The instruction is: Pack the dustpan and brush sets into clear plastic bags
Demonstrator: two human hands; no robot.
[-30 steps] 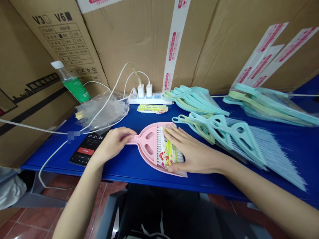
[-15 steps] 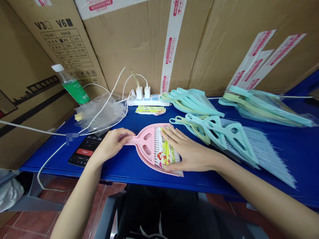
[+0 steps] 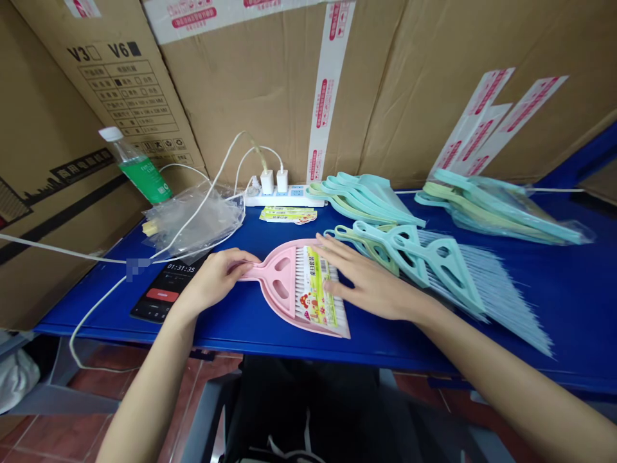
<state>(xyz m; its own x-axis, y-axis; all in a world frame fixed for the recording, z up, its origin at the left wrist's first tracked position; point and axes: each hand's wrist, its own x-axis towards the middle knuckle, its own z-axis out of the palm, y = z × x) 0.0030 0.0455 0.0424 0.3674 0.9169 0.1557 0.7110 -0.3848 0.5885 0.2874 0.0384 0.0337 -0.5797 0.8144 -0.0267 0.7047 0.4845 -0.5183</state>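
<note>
A pink brush lies nested in a pink dustpan on the blue table, its white bristles to the right. Across the bristles sits a printed yellow-green label. My left hand is closed round the handles at their left end. My right hand lies flat with fingers stretched out, its fingertips over the right part of the label and bristles. Just beyond it are several turquoise and green brushes, their bristles pointing right.
Behind stand several turquoise dustpans, a bagged set of dustpans, a stack of labels and a power strip. On the left are a phone, clear plastic bags, white cables and a bottle. Cardboard boxes wall the back.
My right hand has shifted up and to the right, its thumb off the label's lower part, so more of the label shows. My left hand keeps its grip on the handles.
</note>
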